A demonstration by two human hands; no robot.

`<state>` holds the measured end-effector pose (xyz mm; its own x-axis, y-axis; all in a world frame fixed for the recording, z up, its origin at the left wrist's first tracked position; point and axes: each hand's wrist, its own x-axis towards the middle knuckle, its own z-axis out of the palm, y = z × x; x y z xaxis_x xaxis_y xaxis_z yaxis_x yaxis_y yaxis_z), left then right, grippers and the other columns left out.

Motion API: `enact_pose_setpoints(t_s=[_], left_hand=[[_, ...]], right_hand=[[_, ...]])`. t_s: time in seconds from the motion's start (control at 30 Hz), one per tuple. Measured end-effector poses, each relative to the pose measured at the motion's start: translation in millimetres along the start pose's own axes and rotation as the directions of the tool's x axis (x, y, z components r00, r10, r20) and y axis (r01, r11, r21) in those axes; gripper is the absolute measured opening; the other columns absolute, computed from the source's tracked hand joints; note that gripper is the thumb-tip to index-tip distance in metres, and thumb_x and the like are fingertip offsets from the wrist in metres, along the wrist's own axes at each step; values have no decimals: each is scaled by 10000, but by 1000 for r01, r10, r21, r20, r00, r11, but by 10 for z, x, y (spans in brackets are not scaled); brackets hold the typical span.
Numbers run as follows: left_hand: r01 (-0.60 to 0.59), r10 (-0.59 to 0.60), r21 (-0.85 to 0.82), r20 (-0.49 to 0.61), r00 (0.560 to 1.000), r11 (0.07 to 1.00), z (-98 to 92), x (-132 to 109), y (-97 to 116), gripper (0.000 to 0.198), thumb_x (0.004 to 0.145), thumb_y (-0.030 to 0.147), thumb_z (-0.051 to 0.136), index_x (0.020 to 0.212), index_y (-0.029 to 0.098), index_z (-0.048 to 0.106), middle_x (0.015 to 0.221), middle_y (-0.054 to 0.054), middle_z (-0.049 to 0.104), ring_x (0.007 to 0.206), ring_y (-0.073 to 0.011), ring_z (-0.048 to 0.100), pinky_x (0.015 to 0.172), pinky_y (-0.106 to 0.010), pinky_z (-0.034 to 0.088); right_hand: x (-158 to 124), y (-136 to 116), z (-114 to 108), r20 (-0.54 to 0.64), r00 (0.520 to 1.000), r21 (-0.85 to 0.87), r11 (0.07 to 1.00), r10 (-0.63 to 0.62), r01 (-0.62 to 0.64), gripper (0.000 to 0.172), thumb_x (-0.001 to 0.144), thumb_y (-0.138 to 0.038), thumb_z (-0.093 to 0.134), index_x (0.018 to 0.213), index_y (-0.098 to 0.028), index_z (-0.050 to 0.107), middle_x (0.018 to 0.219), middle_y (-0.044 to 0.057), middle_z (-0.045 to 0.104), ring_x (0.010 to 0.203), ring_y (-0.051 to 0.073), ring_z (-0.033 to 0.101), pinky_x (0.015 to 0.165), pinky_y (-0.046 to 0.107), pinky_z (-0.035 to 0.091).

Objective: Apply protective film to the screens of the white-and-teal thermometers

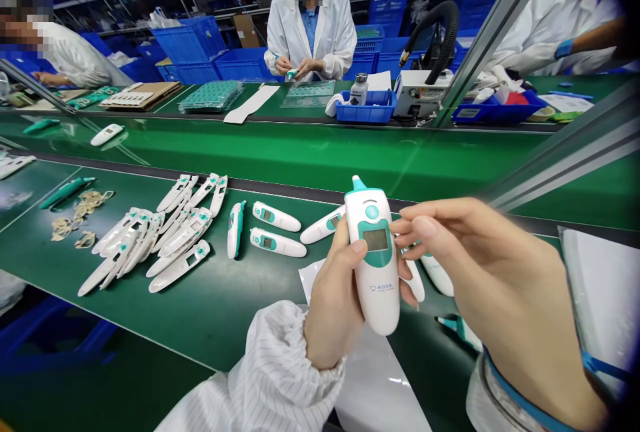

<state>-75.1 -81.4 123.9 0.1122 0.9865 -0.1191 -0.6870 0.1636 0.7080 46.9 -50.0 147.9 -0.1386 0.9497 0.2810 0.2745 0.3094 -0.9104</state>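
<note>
My left hand (333, 302) is wrapped round a white and teal ear thermometer (376, 282), held upright with its probe tip up and its screen facing me. Just right of the screen, my right hand (505, 279) has its fingers stretched out and holds nothing. Its fingertips come close to the thermometer's side; whether they touch it I cannot tell. More thermometers (277, 243) lie on the green bench left of my hands, and others are partly hidden behind the right one. A loose pile of white casing shells (135, 239) sits further left.
A green conveyor belt (300, 152) runs behind the bench, carrying a white thermometer (107, 135). Tan ring-shaped pieces (90, 205) lie at far left. White sheets (380, 379) are under my hands. Across the belt, a person in a white coat (313, 25) handles a small part; a blue bin (366, 111) stands nearby.
</note>
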Motion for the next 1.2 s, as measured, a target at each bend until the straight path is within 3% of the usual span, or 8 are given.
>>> enact_pose_setpoints(t_s=[0.17,0.37,0.6,0.7,0.87,1.0,1.2], left_hand=[[8,-7,-14,17,1000,1000,22,-11,42,311,891,366,281,1092,176,424,727,-46,565,589,-166,551,550,-294,473],[7,-6,-18,59,998,1000,52,-37,59,342,895,364,252,1138,194,422,721,-35,566,559,-174,579,559,-297,458],[-81,81,-20,6,997,996,8,16,17,233,909,314,296,1045,196,445,785,-24,555,618,-157,562,569,-278,458],[-48,48,-21,-21,999,999,5,43,47,257,907,321,276,1058,194,441,792,-30,561,601,-157,557,547,-276,455],[-23,23,9,-22,999,1000,51,38,93,270,891,336,299,1067,189,442,707,-21,556,543,-162,560,537,-284,456],[-54,54,-18,14,998,998,69,34,71,283,891,346,328,1108,206,446,758,-20,560,591,-169,579,576,-307,485],[-79,79,-17,-16,997,997,73,23,41,339,864,373,400,1161,217,446,855,-41,576,655,-194,602,610,-344,502]], right_hand=[[29,-11,-9,-15,999,50,998,31,-31,49,841,-301,679,881,-274,692,848,-29,724,700,116,703,523,148,569],[38,7,-4,13,999,77,996,48,-48,140,776,-266,740,893,-261,664,803,-41,678,454,75,603,340,168,496],[-78,-42,-16,-92,989,-73,991,-117,111,188,763,-173,743,903,-274,667,854,-39,697,656,105,681,553,176,572],[-64,-72,-21,-92,994,42,997,-61,66,179,760,-172,748,889,-269,670,805,-47,699,627,99,682,558,172,580],[51,-66,-4,50,996,246,966,70,-80,127,770,-206,743,864,-248,670,652,-44,678,541,128,669,427,192,565],[76,-50,36,24,993,301,947,114,-115,152,741,-222,765,861,-229,673,687,-24,686,520,139,656,366,207,544],[32,-36,87,-96,989,234,968,115,-90,140,735,-215,772,838,-231,679,717,-20,689,540,125,658,408,197,553]])
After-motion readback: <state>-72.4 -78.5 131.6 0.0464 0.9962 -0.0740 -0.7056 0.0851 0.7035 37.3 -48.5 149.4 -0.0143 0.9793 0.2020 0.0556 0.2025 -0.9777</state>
